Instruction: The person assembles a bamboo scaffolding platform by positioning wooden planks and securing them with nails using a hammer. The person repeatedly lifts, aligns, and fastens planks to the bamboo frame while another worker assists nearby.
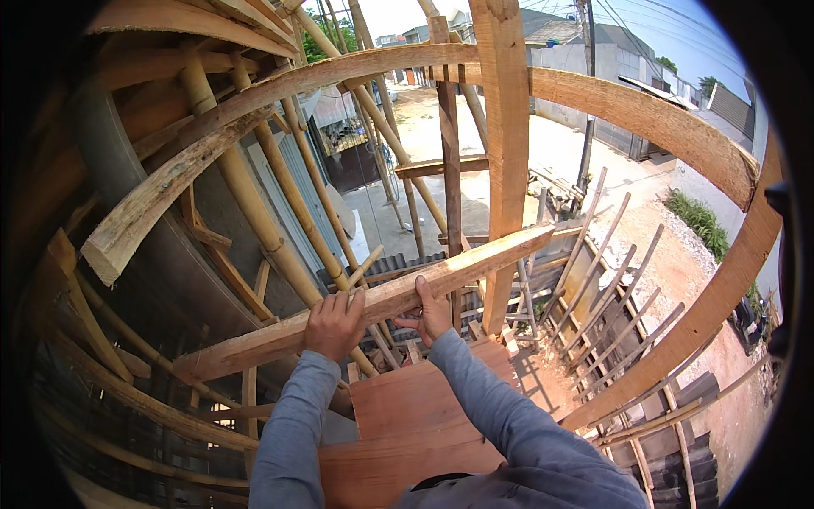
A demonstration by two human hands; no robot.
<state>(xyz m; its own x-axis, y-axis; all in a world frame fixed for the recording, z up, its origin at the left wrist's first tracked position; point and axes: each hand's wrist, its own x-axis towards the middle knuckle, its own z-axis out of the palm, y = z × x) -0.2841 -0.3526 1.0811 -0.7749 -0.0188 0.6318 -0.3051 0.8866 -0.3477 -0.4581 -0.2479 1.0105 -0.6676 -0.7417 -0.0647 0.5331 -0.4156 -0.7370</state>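
Timber beam (pixel 390 293) sits mid-view, running from 8 o'clock to about 3, far end higher. Both hands near its middle, a little apart — probably so the weight balances and neither end drops. Left hand (pixel 337 324) is clamped on it, fingers over the top edge. Right hand (pixel 431 316) looks lighter: thumb up on the near face, fingers pointing left at the lower edge, likely propping from below. Can't tell if those fingers bear on the wood.

Beam is rough-sawn, square-edged, pale with a darker left end. Its far end crosses in front of the upright post (pixel 506 153) at 1 o'clock; contact unclear. Post has smooth orange-tan faces and presumably carries load.

Below, at 6, reddish-brown panels (pixel 415 390), flat and thin-looking, overlapping — maybe there as a working deck. At 12, a long rail (pixel 339 75) looks arched, likely lens bend. At 9, a split-faced timber (pixel 161 195) shows a blunt raw end. Round, jointed bamboo poles (pixel 254 212) lean at 10, probably scaffold props. Thin sticks (pixel 610 297) slant in a row at 3 to 4.
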